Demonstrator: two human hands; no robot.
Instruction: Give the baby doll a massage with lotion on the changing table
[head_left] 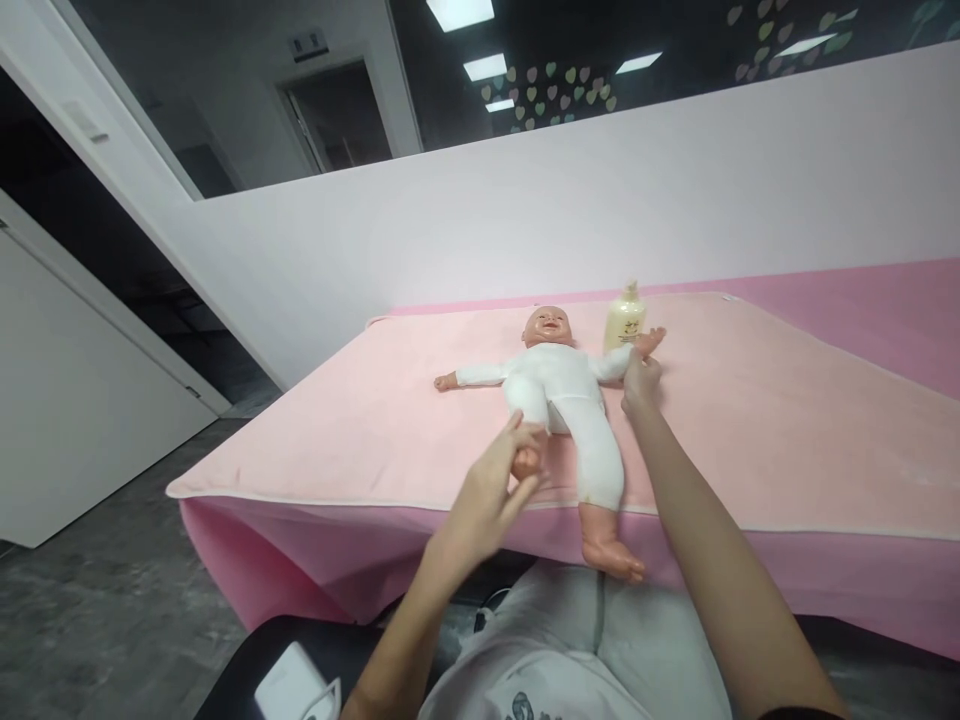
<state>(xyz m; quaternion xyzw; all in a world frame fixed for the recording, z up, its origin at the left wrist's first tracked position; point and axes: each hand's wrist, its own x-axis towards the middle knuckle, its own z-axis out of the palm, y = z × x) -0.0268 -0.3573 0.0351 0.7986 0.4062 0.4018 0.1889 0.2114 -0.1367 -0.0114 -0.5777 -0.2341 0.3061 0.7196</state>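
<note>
A baby doll (564, 372) with a white cloth body lies on its back on a pink towel (420, 440), its head toward the wall. My left hand (491, 490) is at the doll's foot on the left, thumb and fingers apart around it; whether it grips is unclear. That leg is bent, while the other hangs its foot past the table edge. At the doll's outstretched arm on the right, my right hand (643, 382) is closed around the wrist. A pale yellow pump bottle (625, 320) stands just behind that arm.
A pink cloth (862, 580) hangs over the table's front edge. Behind the table rises a white wall (480, 230) with a dark window above. A white device (294, 685) with a cable rests on a black seat at the lower left.
</note>
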